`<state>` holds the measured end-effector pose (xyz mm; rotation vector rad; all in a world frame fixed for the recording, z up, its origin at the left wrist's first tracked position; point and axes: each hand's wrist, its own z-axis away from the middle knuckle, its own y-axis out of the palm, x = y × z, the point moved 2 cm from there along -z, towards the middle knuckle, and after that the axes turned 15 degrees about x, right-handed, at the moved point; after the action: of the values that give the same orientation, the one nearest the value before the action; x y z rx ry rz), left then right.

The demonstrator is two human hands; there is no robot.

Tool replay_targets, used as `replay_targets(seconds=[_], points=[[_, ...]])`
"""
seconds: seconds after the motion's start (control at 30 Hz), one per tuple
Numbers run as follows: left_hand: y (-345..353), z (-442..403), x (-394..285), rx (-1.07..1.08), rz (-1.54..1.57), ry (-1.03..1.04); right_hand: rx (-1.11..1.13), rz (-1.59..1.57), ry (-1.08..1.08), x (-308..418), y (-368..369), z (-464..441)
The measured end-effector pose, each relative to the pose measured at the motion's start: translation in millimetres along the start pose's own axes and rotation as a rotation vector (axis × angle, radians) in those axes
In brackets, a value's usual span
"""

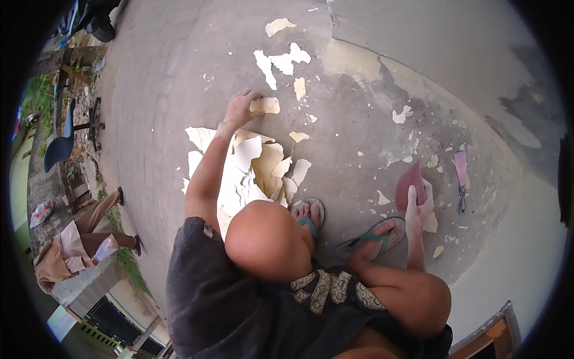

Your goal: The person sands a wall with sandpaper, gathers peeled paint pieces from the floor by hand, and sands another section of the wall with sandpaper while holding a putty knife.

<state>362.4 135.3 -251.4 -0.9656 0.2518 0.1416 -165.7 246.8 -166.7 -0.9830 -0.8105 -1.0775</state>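
Note:
My left hand (240,109) reaches out over the grey ground, its fingers at the end of a cream paint flake (265,106). Below that forearm lies a heap of peeled cream and white flakes (263,164), partly hidden by my knee. On the right, my right hand (420,200) grips a reddish-pink sheet (411,184), with the thumb pressed on its face. A scraper (461,179) with a pinkish blade and dark handle lies on the ground to the right of that hand.
White flakes (281,61) are scattered farther ahead. A wall (502,239) with peeling patches runs along the right. At the left are a blue chair (60,146), a person (78,245) holding a plastic bag, and a parked motorbike at the top.

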Motion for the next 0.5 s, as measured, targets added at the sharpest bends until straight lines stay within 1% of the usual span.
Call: replay_targets(seconds=[0.17,0.27,0.37,0.47,0.5], points=[[3.0,-9.9,13.4,-0.053,-0.098,0.125,0.041,-0.027,-0.009,6.1,9.3,-11.4],[-3.2,-14.4,9.7,-0.048,0.061,0.117,0.048,0.039,-0.017,7.6,9.8,-15.7],[-10.4,-13.5,4.3,0.051,0.123,0.044,0.042,0.085,-0.023,4.1,9.3,-17.5],[-15.2,-14.4,1.6,0.098,0.006,-0.006,0.041,0.019,0.021,3.1,11.3,-16.3],[-16.3,-17.6,4.7,0.135,0.025,0.020,0.039,0.019,0.021,3.6,11.2,-16.1]])
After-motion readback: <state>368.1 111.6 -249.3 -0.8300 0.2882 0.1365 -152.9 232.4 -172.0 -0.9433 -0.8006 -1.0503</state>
